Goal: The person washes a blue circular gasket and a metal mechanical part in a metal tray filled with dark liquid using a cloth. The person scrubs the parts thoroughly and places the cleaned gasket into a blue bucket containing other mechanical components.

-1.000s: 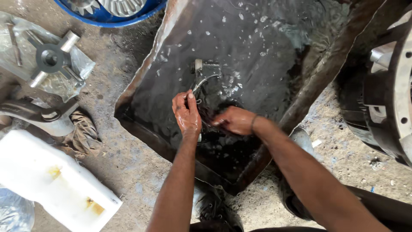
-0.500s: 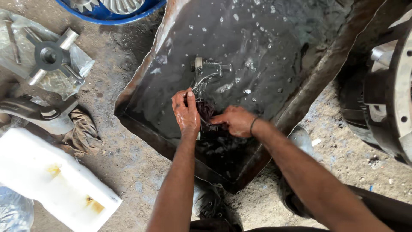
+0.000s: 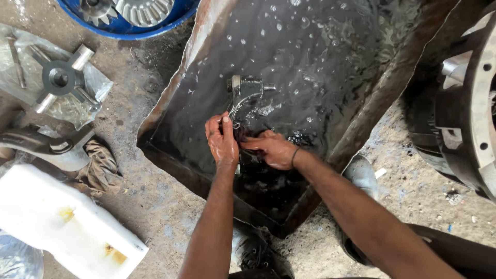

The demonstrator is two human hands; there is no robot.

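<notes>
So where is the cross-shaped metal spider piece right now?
In the head view the cross-shaped spider lies far left on a clear plastic sheet on the ground, below the blue tub of gears and left of the metal wash tray.

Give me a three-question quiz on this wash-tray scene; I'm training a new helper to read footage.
1. True or false: both hands are in the tray of dark liquid.
2. What lies on the plastic sheet at upper left? A) a cross-shaped metal part B) a hammer C) a tyre
3. Which hand wears a dark wristband?

Key:
1. True: the left hand and right hand meet at a metal part half sunk in the liquid.
2. A, the cross-shaped part.
3. The right hand.
</notes>
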